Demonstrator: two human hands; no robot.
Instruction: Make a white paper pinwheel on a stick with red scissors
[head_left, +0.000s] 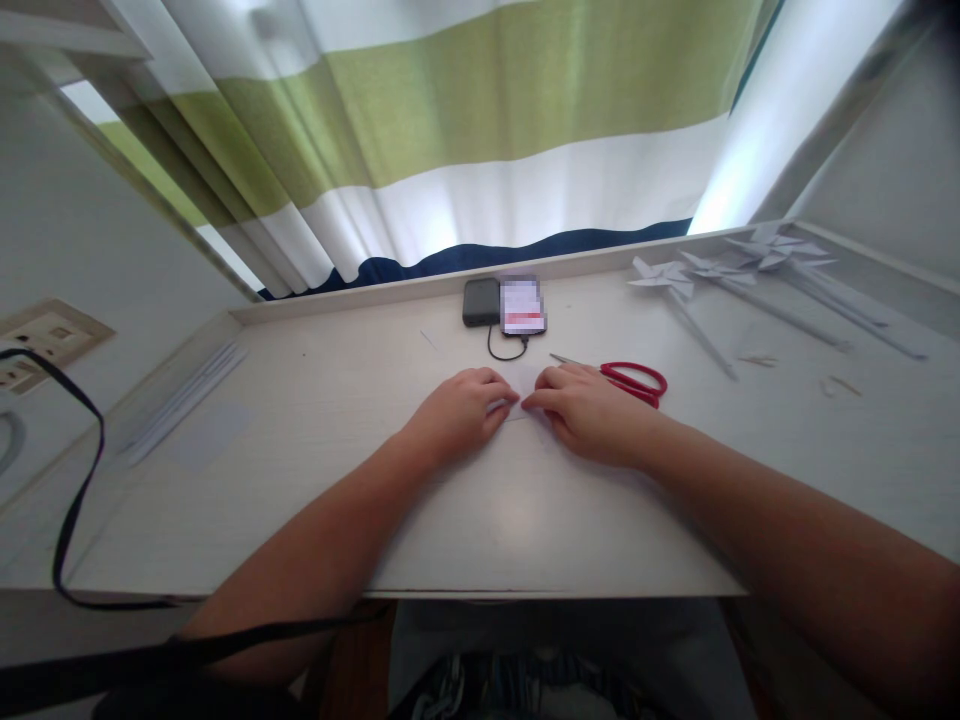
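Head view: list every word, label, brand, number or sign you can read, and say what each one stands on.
No text can be read.
Phone screen: pixelated, unreadable.
Dark box beside it: no marking I can make out.
Wall socket: too blurred to read any marking.
White paper at the centre: no writing visible.

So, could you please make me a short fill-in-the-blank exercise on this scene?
1. The paper between the left hand and the right hand is ____ in colour.
2. Of the two hands, the one nearer the scissors is the ____ one.
3. The scissors' handles are ____.
4. In the picture, the dark box lies to the ____ of the phone.

Missing words: white; right; red; left.
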